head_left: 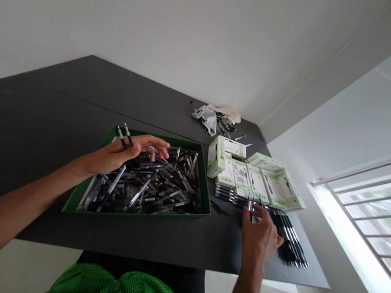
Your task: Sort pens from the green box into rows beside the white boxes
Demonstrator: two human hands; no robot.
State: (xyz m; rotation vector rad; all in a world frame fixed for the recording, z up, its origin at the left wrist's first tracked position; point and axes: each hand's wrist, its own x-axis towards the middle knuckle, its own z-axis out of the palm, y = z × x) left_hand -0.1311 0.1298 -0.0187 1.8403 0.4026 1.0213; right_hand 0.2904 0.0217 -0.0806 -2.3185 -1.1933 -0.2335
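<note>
My left hand (125,151) is above the left part of a green tray (207,201) full of loose pens (171,187). Two pens (124,135) are held in the crook of its thumb, tips up, while its other fingers stretch out to the right. On the right side of the table, my right hand (260,228) has its fingers curled round a few pens (250,203) standing roughly upright. Just beyond it are small white-and-green boxes (240,174) with pens lying in front of them. Beside it, at the right, a row of black-and-silver pens (293,240) lies side by side.
An open white-and-green carton (289,191) stands at the right, and another box (217,157) by the tray's back right corner. Grey and cream cloths (208,118) lie farther back with more pens (224,125). A barred window (382,216) is at the right.
</note>
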